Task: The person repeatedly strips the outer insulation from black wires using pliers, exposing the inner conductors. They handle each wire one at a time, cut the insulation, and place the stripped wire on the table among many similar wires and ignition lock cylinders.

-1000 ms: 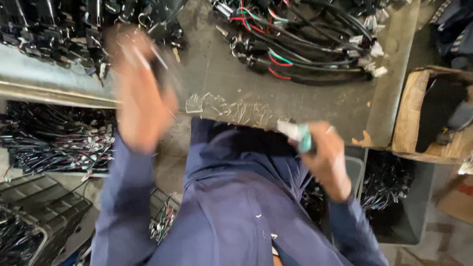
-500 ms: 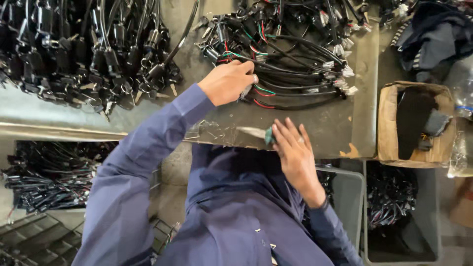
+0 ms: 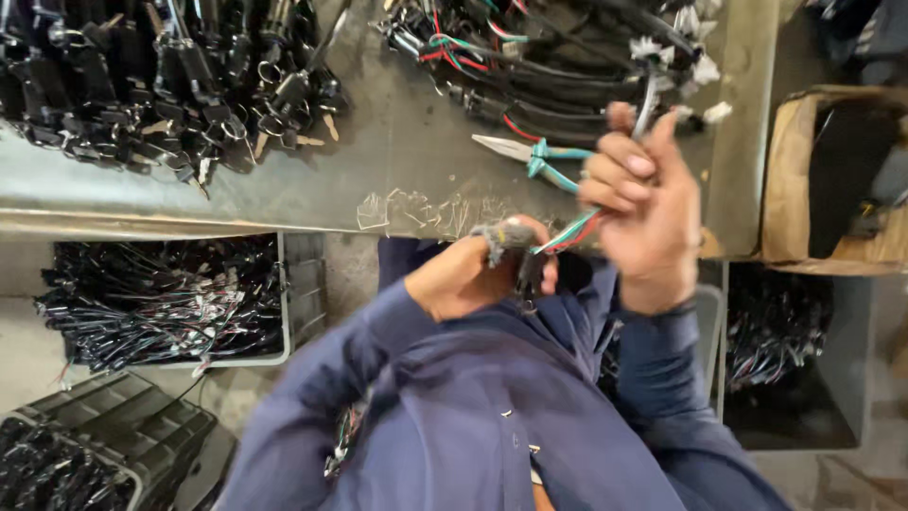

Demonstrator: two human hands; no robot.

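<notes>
My left hand (image 3: 463, 276) is closed on the black connector end of a wire harness (image 3: 566, 235), close to my chest. My right hand (image 3: 645, 203) is raised beside it and grips the harness's red, green and white wires, with a white plug (image 3: 649, 95) sticking up above the fingers. The wires run taut between the two hands. Teal-handled pliers (image 3: 530, 156) lie on the grey metal table (image 3: 397, 180), just left of my right fingers.
A heap of black switch parts with keys (image 3: 180, 76) covers the table's left. A pile of harnesses (image 3: 558, 57) lies at the top centre. A cardboard box (image 3: 785, 180) stands at the right. Bins of black wiring (image 3: 161, 303) (image 3: 785, 331) and a black crate (image 3: 123, 440) sit below the table.
My left hand came back from the harness pile with a harness. My right hand let go of the pliers, which now lie on the table, and took the harness wires.
</notes>
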